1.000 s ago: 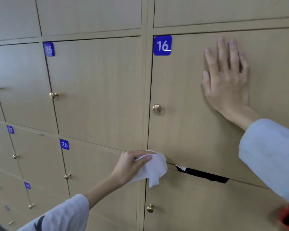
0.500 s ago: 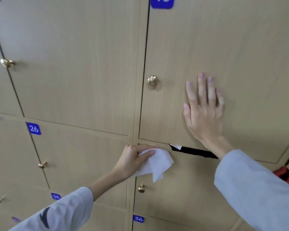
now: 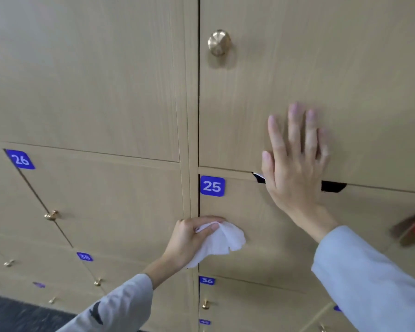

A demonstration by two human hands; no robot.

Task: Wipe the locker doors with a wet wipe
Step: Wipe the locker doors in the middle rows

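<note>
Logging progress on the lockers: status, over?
Left hand grips wet wipe against door 25. Right hand flat, fingers straight, across the gap above. Black strip pokes from that gap.

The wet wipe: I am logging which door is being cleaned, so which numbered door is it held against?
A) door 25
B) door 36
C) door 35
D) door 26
A: the left hand grips the wet wipe against the door that bears the blue 25 label, just below that label.
</note>
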